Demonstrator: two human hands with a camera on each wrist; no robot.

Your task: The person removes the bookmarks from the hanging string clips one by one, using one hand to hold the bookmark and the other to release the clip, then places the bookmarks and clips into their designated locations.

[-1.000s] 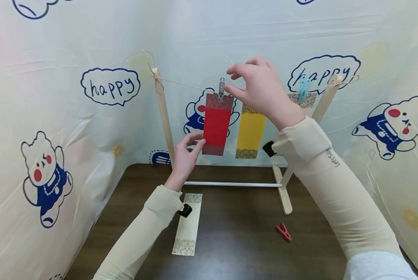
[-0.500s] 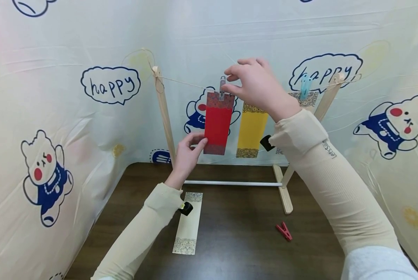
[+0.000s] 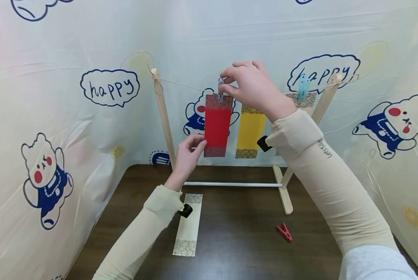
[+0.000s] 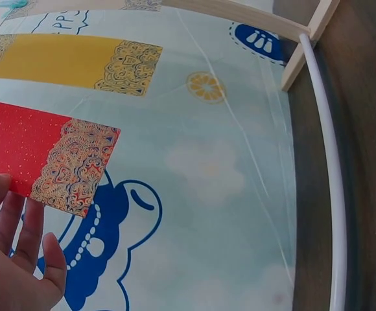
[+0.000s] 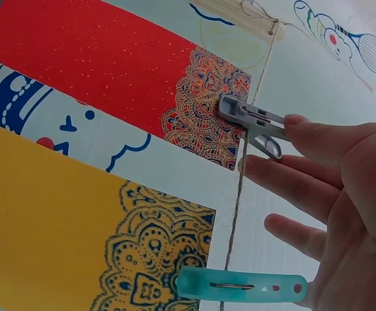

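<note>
A red paper card (image 3: 217, 126) with a lace-patterned band hangs upright from a twine line (image 3: 184, 84). My left hand (image 3: 188, 156) pinches its lower left edge, thumb in front and fingers behind. At the card's top, a grey clothespin (image 5: 249, 116) clips it to the twine. The thumb and finger of my right hand (image 3: 254, 87) pinch that clothespin's handles. Just right of it hangs a yellow card (image 3: 250, 134), held by a teal clothespin (image 5: 240, 285). Farther right, a light blue clothespin (image 3: 303, 88) holds a pale card (image 3: 308, 100), mostly hidden behind my right arm.
Two wooden posts, a left post (image 3: 164, 112) and a right post (image 3: 326, 99), carry the twine. A white rod (image 3: 233, 184) joins them low down. On the dark table (image 3: 236, 241) lie a cream card (image 3: 189, 231) and a red clothespin (image 3: 284, 232).
My right hand has shifted slightly left, and its thumb and finger have come round the grey clothespin. The left hand stays at the red card's edge.
</note>
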